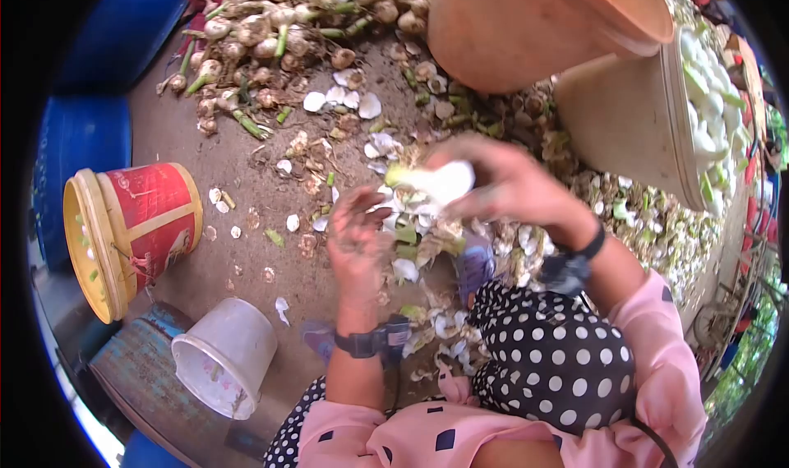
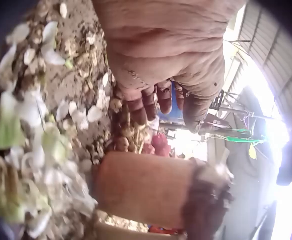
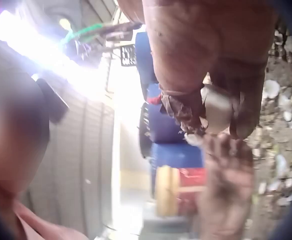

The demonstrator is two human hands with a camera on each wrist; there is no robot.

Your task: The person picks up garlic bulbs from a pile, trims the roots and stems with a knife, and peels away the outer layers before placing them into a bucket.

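Observation:
A smooth white garlic bulb [image 1: 453, 182] is pinched between the thumb and fingers of my right hand [image 1: 519, 179], its pale green stem end pointing left. The right wrist view shows part of the bulb [image 3: 218, 107] between the dirt-covered fingers. My left hand [image 1: 360, 239] is just left of the stem end, fingers loosely bent and holding nothing. Seen from the left wrist, that hand [image 2: 166, 60] has its fingers hanging apart from the thumb. Below both hands lie white peels and green stem scraps [image 1: 408, 234].
Unpeeled bulbs with stems [image 1: 283, 36] are heaped at the back. An orange tub [image 1: 509, 36] stands beside a tilted cream tub [image 1: 629, 119] of white bulbs. On the left are a red and yellow bucket [image 1: 160, 213], a small white bucket [image 1: 238, 336] and blue barrels [image 1: 86, 156].

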